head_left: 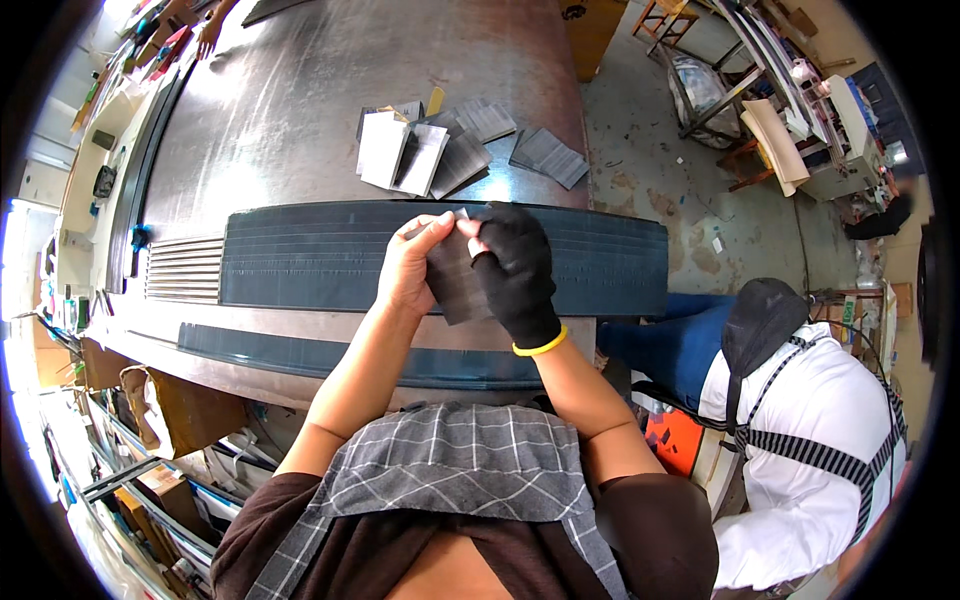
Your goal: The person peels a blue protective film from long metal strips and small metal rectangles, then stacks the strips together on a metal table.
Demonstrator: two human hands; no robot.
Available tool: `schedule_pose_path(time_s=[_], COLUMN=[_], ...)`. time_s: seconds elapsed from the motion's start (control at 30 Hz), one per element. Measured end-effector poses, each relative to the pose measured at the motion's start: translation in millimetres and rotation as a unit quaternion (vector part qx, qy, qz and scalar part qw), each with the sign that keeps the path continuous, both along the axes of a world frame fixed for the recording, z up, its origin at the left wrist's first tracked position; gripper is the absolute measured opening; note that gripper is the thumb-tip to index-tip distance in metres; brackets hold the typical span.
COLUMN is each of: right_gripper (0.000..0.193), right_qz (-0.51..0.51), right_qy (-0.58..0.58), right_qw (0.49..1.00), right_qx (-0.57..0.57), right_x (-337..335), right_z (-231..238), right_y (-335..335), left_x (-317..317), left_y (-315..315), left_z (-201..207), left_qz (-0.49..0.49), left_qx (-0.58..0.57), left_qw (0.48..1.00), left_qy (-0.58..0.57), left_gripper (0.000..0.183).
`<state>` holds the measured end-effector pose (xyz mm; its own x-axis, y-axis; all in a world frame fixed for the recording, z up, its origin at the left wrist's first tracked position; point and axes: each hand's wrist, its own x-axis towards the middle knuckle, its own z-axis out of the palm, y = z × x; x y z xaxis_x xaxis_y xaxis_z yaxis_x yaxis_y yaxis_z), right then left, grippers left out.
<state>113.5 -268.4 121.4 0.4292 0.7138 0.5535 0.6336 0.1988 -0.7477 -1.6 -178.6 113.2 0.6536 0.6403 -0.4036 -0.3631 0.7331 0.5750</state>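
My bare left hand (408, 265) pinches the top edge of a thin dark grey rectangular piece (455, 292) between thumb and fingers. On its other side my right hand (518, 265), in a black glove with a yellow cuff, grips the same piece near the top. Its bare fingertips meet the left thumb there. Both hands are over a long row of dark strips (310, 260) lying side by side across the table. Beyond them lie several loose grey rectangular pieces, some pale (382, 148), others darker (550, 157), fanned out and overlapping.
Another dark strip (300, 348) lies along the near edge of the table (300, 120). Close on the right sits a person in a white top (810, 440) and dark cap. Another person's hand (208, 38) rests at the far left. A cardboard box (200, 410) is below left.
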Motion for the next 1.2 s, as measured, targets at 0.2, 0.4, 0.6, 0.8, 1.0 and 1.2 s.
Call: schedule_pose_path(time_s=[0.2, 0.4, 0.6, 0.8, 1.0, 1.2], right_gripper=[0.026, 0.029, 0.019, 0.033, 0.044, 0.041], right_qz=[0.178, 0.24, 0.092, -0.123, -0.127, -0.33], right_qy=[0.475, 0.491, 0.431, -0.125, -0.05, -0.253], right_qw=[0.853, 0.83, 0.896, 0.984, 0.971, 0.838], right_qx=[-0.124, -0.109, 0.048, -0.008, -0.196, -0.353], right_x=[3.1, 1.3, -27.2, 43.4, 93.7, 191.7], right_z=[1.6, -1.3, -70.5, -80.4, -91.4, -138.2], right_y=[-3.2, -7.0, 36.4, 132.2, 175.1, 111.2], left_x=[-12.1, -16.4, 13.1, 9.6, -45.2, -106.2], left_y=[4.9, 9.7, -16.3, 67.8, 78.1, 48.3], left_z=[-19.8, -27.3, -31.8, -39.2, -55.0, -69.6], left_qz=[-0.136, -0.175, -0.018, 0.112, 0.185, 0.159], left_qx=[-0.066, -0.044, 0.164, 0.126, 0.158, 0.154], left_qw=[0.979, 0.972, 0.98, 0.978, 0.935, 0.929], left_qy=[-0.139, -0.152, 0.111, 0.121, 0.259, 0.297], left_gripper=[0.02, 0.029, 0.05, 0.055, 0.043, 0.034])
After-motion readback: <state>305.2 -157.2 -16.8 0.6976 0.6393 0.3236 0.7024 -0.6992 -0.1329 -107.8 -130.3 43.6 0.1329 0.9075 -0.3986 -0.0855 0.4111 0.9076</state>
